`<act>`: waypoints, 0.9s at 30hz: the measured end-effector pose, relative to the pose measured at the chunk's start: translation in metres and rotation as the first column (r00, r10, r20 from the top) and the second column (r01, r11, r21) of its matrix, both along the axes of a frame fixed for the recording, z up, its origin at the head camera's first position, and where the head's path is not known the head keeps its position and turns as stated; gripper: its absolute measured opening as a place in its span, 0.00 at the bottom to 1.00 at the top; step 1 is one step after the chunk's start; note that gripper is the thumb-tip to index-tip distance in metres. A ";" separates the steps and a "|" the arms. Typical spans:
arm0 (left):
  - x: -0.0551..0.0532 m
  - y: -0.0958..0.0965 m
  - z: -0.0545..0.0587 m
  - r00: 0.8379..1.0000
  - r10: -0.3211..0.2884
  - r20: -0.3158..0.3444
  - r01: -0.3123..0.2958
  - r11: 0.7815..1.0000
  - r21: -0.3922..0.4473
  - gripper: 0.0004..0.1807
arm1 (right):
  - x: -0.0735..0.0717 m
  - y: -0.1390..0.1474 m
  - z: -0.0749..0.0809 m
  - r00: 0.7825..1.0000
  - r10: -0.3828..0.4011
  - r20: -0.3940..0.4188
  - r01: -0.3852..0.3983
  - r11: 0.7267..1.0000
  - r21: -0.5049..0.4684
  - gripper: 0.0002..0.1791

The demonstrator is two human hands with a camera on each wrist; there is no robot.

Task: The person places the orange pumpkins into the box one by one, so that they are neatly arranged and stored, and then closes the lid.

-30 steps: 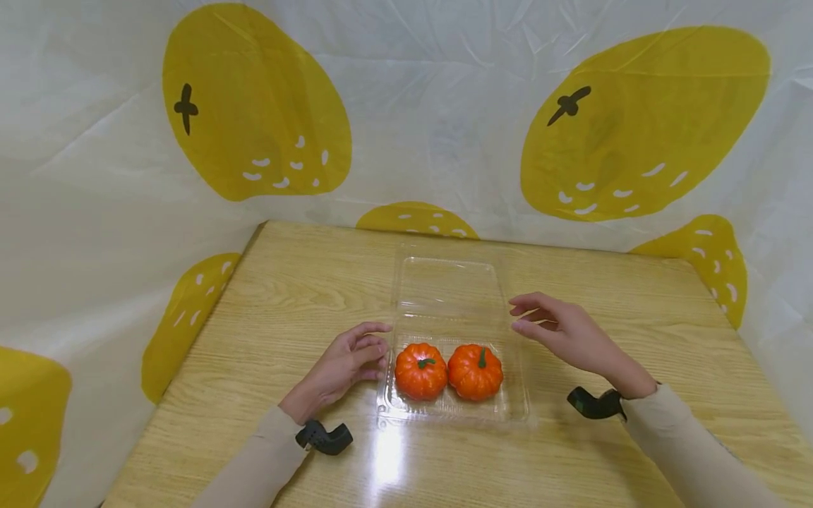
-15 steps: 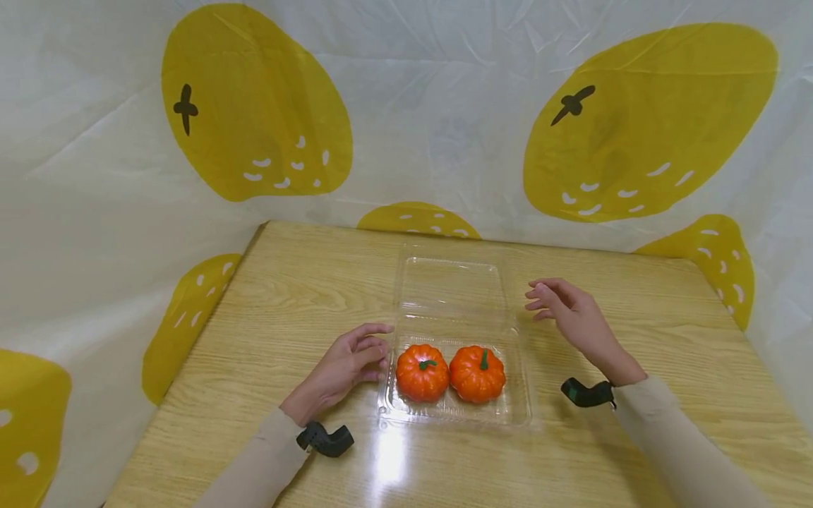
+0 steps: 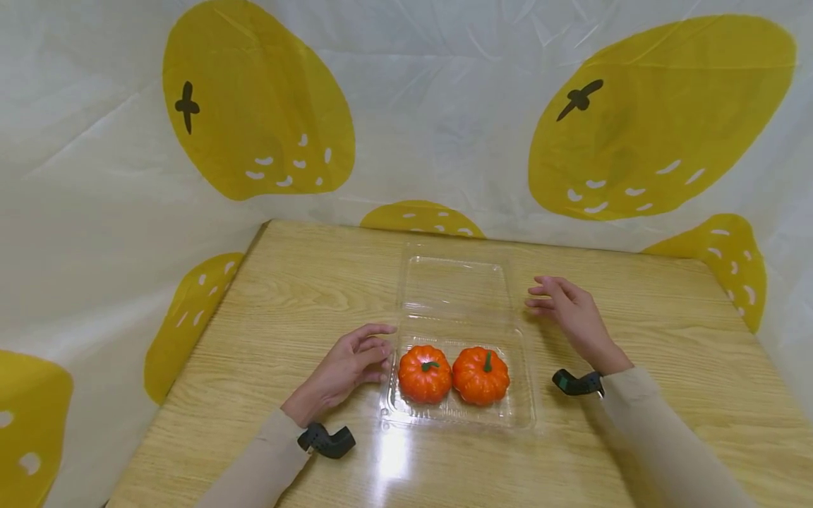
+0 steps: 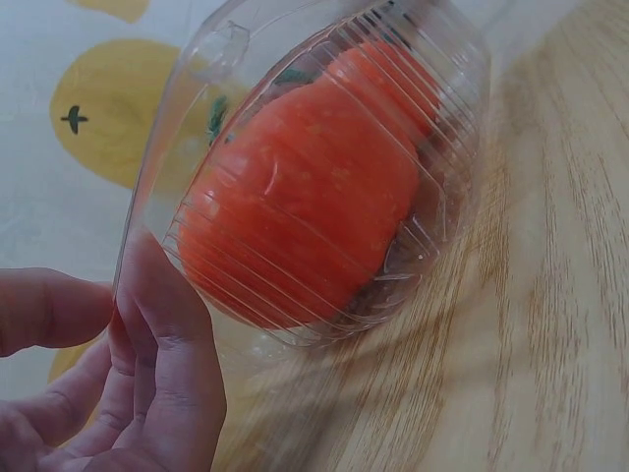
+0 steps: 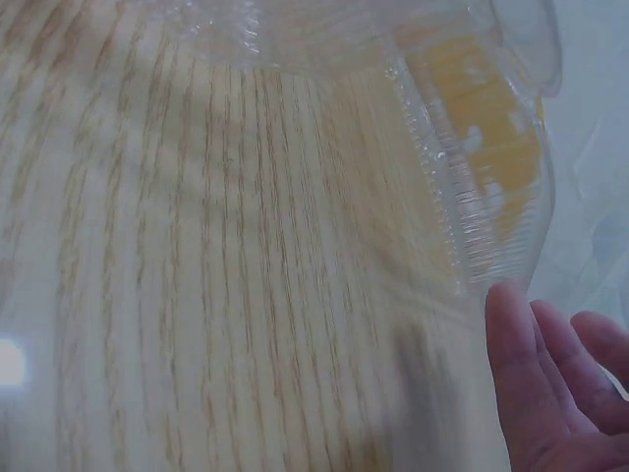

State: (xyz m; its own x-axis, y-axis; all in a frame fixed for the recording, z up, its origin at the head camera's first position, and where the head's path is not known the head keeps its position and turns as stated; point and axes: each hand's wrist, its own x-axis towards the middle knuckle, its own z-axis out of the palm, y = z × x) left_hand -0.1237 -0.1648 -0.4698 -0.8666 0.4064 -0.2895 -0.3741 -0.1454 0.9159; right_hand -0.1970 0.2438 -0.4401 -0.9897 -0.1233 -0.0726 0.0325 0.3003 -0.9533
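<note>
A clear plastic clamshell container lies on the table with its lid folded back, away from me. Two small orange pumpkins with green stems sit side by side in the near half, the left pumpkin next to the right pumpkin. My left hand pinches the container's left rim between thumb and fingers, as the left wrist view shows. To the right of the lid, my right hand hovers with relaxed fingers and holds nothing. Its fingers appear close to the clear plastic in the right wrist view.
The wooden table reaches back to a white cloth printed with large yellow fruit. That cloth also hangs along the left and right sides. A bright light reflection shows in front of the container.
My right hand has drawn back and slightly right from beside the container's fold, and its fingers have turned. The left hand and the pumpkins have stayed in place; the view has shifted a little.
</note>
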 end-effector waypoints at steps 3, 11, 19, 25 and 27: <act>0.000 0.000 0.000 1.000 0.002 0.005 -0.002 1.000 0.002 0.28 | -0.005 0.000 -0.004 0.999 0.006 0.042 -0.003 0.998 -0.066 0.42; -0.001 0.000 -0.002 1.000 0.002 0.012 -0.002 1.000 0.000 0.28 | -0.019 -0.005 -0.010 0.974 0.009 0.225 0.056 0.959 -0.278 0.43; -0.001 0.000 -0.003 1.000 -0.004 0.012 0.004 1.000 0.003 0.28 | -0.033 -0.008 -0.017 0.950 0.043 0.308 0.051 0.956 -0.290 0.43; -0.001 0.001 -0.002 1.000 -0.007 0.011 0.007 1.000 0.008 0.28 | -0.040 -0.010 -0.021 0.944 0.085 0.320 0.038 0.933 -0.358 0.40; -0.001 0.001 -0.002 1.000 -0.007 0.012 0.007 1.000 0.008 0.28 | -0.042 -0.011 -0.022 0.940 0.096 0.326 0.042 0.920 -0.390 0.39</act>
State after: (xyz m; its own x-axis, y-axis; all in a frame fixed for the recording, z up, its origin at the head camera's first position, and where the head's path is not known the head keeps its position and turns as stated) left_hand -0.1244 -0.1642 -0.4719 -0.8604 0.4148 -0.2961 -0.3857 -0.1504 0.9103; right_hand -0.2387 0.2333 -0.4621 -0.9113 -0.2359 -0.3375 0.3649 -0.0829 -0.9273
